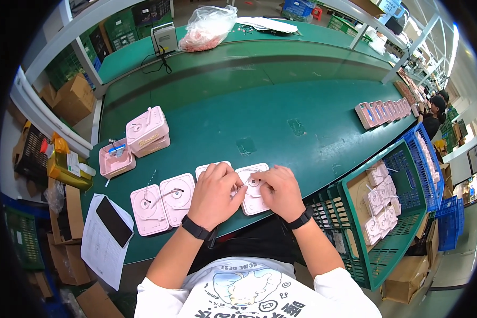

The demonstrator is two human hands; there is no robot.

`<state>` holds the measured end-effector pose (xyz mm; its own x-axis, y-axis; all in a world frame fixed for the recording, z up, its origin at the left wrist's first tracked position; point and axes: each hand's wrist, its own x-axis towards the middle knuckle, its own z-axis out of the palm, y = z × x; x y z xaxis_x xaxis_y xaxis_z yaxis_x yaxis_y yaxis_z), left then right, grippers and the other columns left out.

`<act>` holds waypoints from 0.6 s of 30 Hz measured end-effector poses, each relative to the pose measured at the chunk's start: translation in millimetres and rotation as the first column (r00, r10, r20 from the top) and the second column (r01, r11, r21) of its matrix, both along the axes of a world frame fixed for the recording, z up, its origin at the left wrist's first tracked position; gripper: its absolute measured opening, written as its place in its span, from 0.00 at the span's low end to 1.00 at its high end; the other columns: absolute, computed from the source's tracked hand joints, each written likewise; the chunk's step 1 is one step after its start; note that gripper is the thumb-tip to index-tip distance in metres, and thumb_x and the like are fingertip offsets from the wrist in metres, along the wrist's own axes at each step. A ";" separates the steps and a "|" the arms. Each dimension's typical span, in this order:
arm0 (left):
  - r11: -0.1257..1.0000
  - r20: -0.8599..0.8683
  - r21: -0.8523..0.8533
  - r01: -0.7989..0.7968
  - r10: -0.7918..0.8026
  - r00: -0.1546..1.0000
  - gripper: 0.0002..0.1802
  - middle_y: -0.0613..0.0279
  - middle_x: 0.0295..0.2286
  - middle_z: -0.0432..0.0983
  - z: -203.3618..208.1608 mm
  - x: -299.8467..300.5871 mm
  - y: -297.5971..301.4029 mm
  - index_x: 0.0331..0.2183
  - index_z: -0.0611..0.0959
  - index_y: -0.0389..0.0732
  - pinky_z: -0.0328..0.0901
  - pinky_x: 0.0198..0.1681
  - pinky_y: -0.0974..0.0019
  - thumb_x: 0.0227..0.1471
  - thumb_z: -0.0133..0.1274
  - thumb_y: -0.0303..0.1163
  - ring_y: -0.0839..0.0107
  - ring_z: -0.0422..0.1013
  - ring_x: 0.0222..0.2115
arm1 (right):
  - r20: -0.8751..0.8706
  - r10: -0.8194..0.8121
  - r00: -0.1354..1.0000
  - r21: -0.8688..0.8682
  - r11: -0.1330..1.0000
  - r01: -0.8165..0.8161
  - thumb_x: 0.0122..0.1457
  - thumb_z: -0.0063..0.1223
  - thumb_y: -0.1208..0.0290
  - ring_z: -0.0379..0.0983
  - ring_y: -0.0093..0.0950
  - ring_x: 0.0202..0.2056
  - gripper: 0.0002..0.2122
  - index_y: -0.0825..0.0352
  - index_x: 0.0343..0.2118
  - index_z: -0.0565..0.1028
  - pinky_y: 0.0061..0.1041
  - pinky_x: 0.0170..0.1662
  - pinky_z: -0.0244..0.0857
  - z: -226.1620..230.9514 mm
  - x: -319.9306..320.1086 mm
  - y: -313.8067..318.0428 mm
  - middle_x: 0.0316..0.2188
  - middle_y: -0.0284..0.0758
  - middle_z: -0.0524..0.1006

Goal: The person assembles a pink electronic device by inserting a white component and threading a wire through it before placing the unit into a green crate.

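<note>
A row of pink record-player-shaped panels lies along the near edge of the green table. My left hand (pixel 216 195) and my right hand (pixel 282 192) meet over the rightmost panel (pixel 255 205), near its round disc. The left thumb and fingers are pinched together at the disc's left side; whatever they hold is too small to make out. On the right, curled fingertips press together at the top of the disc, and any part in them is hidden. Another panel is mostly covered by my left hand. Further left, two panels (pixel 149 210) (pixel 176 198) lie side by side with short wires on them.
Stacked pink boxes (pixel 147 132) and an open pink box (pixel 116 163) stand at left. A black phone (pixel 114 221) rests on paper (pixel 102 258). Pink cases (pixel 382 113) line the far right. A green crate (pixel 367 271) of pink units adjoins the table's right edge.
</note>
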<state>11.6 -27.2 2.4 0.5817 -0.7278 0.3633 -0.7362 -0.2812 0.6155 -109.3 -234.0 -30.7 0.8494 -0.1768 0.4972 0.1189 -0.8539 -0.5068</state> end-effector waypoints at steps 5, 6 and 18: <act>1.000 0.028 0.001 0.023 -0.023 0.999 0.09 0.58 0.45 0.82 -4.5 -3.5 6.7 0.33 0.89 0.40 0.69 0.55 0.47 0.58 0.72 0.34 0.53 0.76 0.50 | -0.002 0.024 1.000 -0.024 0.999 -0.024 0.59 0.63 0.84 0.83 0.40 0.43 0.15 0.61 0.46 0.91 0.44 0.58 0.75 11.0 4.5 2.1 0.37 0.35 0.85; 0.999 0.044 0.004 0.045 -0.045 0.998 0.10 0.58 0.48 0.83 -5.7 -6.4 6.7 0.36 0.89 0.41 0.67 0.58 0.45 0.58 0.73 0.35 0.53 0.76 0.53 | -0.004 0.038 0.999 -0.036 0.999 -0.039 0.59 0.63 0.84 0.83 0.40 0.43 0.15 0.61 0.46 0.91 0.44 0.56 0.75 10.9 4.4 1.2 0.37 0.34 0.85; 0.991 0.205 0.101 0.089 -0.108 0.973 0.28 0.59 0.64 0.81 -19.6 -31.8 14.0 0.53 0.89 0.46 0.56 0.71 0.36 0.57 0.76 0.50 0.58 0.68 0.74 | -0.074 0.094 0.993 -0.108 0.989 -0.102 0.61 0.66 0.80 0.81 0.39 0.42 0.12 0.61 0.46 0.91 0.41 0.49 0.74 21.6 2.7 -3.0 0.39 0.31 0.84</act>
<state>-20.2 -13.2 -17.2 0.4232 -0.8133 0.3993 -0.8731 -0.2483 0.4197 -106.6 -237.0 -9.1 0.8925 -0.0377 0.4494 0.1732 -0.8914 -0.4188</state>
